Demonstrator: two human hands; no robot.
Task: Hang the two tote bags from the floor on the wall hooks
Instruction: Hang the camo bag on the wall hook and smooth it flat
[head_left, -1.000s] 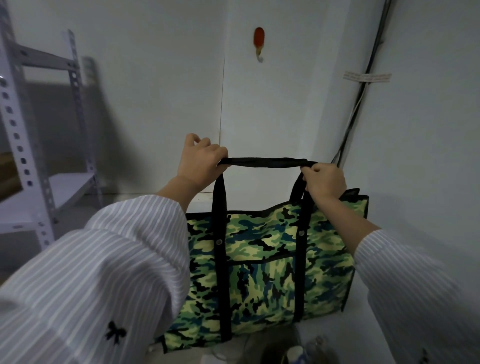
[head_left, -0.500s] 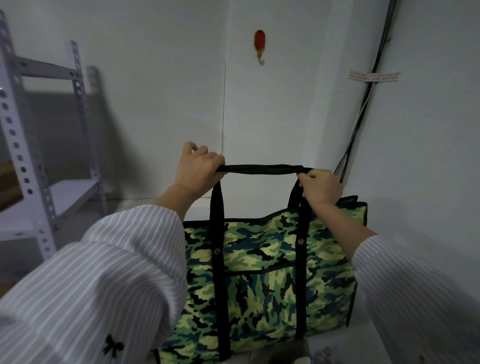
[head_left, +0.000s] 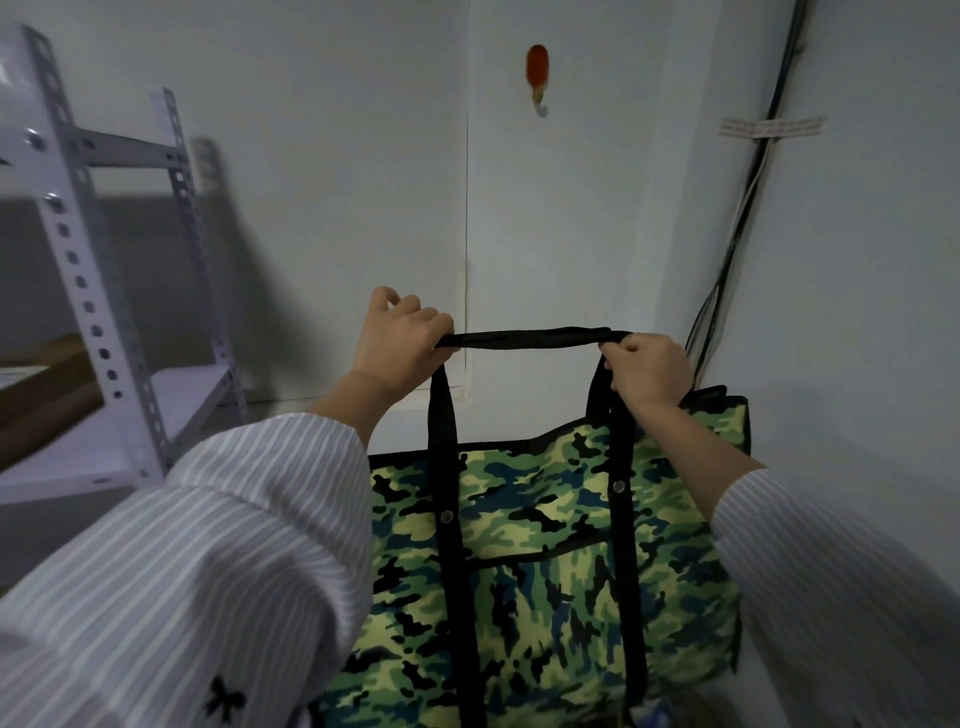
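Currently my left hand (head_left: 400, 340) and right hand (head_left: 644, 371) are each closed around one end of the black strap (head_left: 524, 338), holding it taut and level with the camouflage bag (head_left: 545, 561) hanging below, low in front of the wall and well under the red hook (head_left: 537, 70). To hang it well, I raise both hands evenly, pass the strap's middle above the hook tip, then lower it until it seats. Only one bag and one hook are visible, and the bag's bottom edge is cut off.
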